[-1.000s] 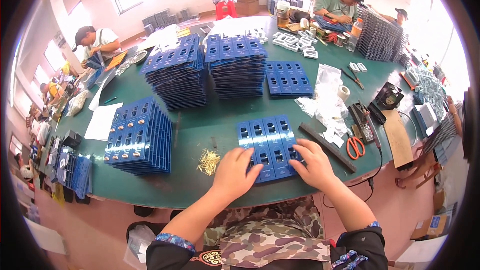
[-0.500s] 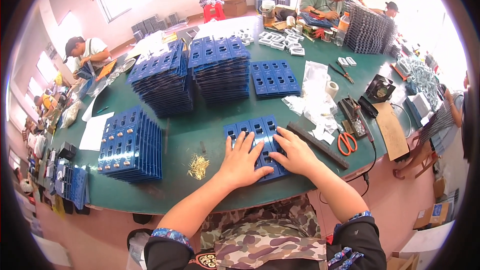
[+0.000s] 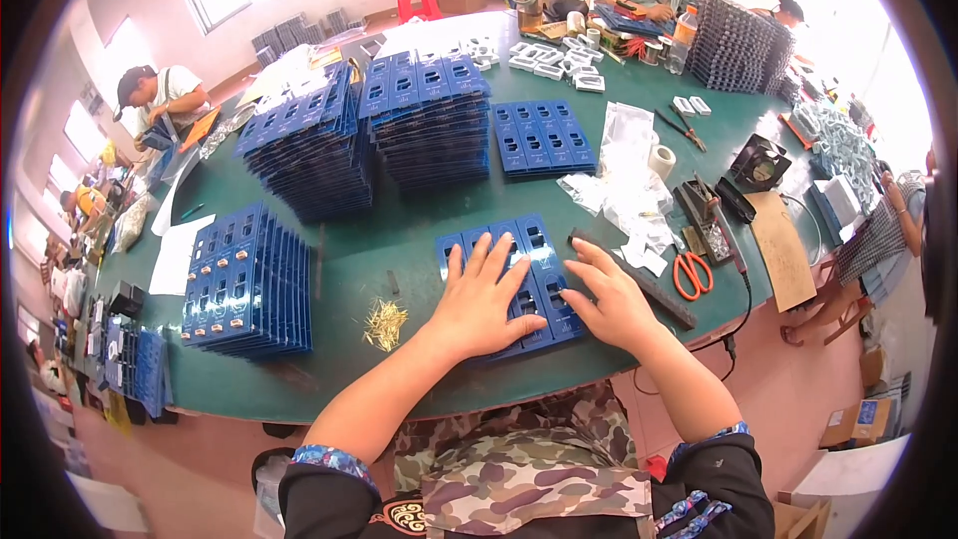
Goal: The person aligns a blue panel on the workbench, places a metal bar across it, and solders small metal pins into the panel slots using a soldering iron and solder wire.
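Note:
A blue circuit board panel (image 3: pixel 540 240) with rows of dark slots lies flat on the green table in front of me. My left hand (image 3: pixel 484 299) rests palm down over its left part, fingers spread. Over the panel's right edge is my right hand (image 3: pixel 611 299), its fingers apart and lifted at the tips, holding nothing. The hands hide much of the panel's lower and left parts. Left of my left hand lies a small pile of gold-coloured pins (image 3: pixel 384 324). A stack of blue panels with small parts fitted (image 3: pixel 244 279) stands at the left.
Two tall stacks of blue panels (image 3: pixel 304 160) (image 3: pixel 427 125) stand beyond my hands, beside a lower stack (image 3: pixel 545 138). A dark bar (image 3: pixel 649 289), orange-handled scissors (image 3: pixel 692 275), a soldering iron (image 3: pixel 720 230) and a small fan (image 3: pixel 759 162) lie to the right. Co-workers sit around the table.
My right hand has moved right and lifted its fingers off the middle of the panel. My left hand stays on the panel. The whole view has shifted slightly.

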Available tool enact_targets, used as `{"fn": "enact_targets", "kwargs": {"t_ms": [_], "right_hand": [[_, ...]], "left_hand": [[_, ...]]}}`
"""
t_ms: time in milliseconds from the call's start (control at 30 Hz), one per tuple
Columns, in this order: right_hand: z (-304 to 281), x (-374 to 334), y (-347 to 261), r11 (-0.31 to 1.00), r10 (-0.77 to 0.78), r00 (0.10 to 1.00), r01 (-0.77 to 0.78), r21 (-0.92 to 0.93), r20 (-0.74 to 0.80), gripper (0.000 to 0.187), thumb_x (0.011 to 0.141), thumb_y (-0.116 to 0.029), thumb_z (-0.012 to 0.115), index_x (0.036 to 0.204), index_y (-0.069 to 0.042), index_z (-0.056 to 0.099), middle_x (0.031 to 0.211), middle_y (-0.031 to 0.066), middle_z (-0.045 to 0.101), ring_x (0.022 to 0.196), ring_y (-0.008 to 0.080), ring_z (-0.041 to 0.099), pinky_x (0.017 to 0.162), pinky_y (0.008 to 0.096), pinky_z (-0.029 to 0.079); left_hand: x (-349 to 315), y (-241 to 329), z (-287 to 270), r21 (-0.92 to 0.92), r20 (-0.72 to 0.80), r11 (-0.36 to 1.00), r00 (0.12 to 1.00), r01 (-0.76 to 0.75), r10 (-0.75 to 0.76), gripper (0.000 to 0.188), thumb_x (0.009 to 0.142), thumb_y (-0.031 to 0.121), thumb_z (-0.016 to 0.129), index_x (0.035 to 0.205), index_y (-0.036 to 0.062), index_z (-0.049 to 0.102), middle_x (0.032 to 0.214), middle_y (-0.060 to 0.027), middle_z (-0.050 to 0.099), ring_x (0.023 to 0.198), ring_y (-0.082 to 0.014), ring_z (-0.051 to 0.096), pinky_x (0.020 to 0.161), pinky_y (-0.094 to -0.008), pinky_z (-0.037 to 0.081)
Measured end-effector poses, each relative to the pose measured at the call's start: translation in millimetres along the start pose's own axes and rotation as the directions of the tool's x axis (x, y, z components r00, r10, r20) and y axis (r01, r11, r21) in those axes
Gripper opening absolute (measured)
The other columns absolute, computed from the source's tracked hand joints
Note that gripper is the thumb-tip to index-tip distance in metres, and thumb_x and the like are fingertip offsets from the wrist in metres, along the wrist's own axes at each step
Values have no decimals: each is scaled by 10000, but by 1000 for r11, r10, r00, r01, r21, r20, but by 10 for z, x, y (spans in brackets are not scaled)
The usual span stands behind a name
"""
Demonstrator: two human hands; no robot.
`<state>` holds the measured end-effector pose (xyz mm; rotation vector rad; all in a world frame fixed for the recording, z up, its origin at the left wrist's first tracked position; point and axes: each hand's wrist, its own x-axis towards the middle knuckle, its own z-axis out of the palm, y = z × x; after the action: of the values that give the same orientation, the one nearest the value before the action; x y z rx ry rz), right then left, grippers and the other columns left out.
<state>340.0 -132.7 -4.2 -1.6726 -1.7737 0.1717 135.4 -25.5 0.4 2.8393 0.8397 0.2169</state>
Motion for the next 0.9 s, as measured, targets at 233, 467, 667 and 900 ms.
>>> {"fn": "enact_targets", "kwargs": {"t_ms": [233, 467, 667, 900], "right_hand": [[-203, -200, 115, 996, -3, 999, -1, -88, -41, 325, 810, -165, 715, 1074, 10, 644, 1137, 166, 632, 1036, 349, 614, 888, 421, 500], [-161, -360, -71, 999, 6, 991, -12, 43, 131, 400, 762, -208, 767, 1083, -4, 646, 1043, 147, 624, 953, 341, 616, 821, 413, 513], [-47, -341, 12, 995, -101, 989, 100, 13, 111, 391, 742, -150, 778, 1095, -33, 658, 1044, 122, 623, 917, 298, 618, 767, 377, 524], [-51, -393, 24, 990, -138, 988, 137, 19, 72, 276, 740, -129, 776, 984, -36, 684, 1070, 104, 631, 929, 288, 625, 766, 363, 535]], "left_hand": [[88, 72, 55, -16, 88, 998, 994, -63, 64, 830, 825, 615, 610, 1450, 109, 402, 1549, -213, 243, 1455, -390, 167, 1167, -577, 90], [1, -197, -106, 7, 40, 1000, 999, 19, -19, 819, 833, 566, 635, 1447, 78, 398, 1540, -210, 266, 1450, -390, 184, 1174, -550, 100], [40, -470, -46, 19, 48, 993, 992, 115, -115, 849, 841, 620, 592, 1456, 70, 393, 1549, -224, 236, 1459, -388, 156, 1171, -564, 79], [69, -506, -65, -2, 55, 994, 993, 106, -106, 802, 833, 519, 668, 1446, 77, 400, 1531, -226, 256, 1432, -396, 219, 1165, -493, 197]]}}
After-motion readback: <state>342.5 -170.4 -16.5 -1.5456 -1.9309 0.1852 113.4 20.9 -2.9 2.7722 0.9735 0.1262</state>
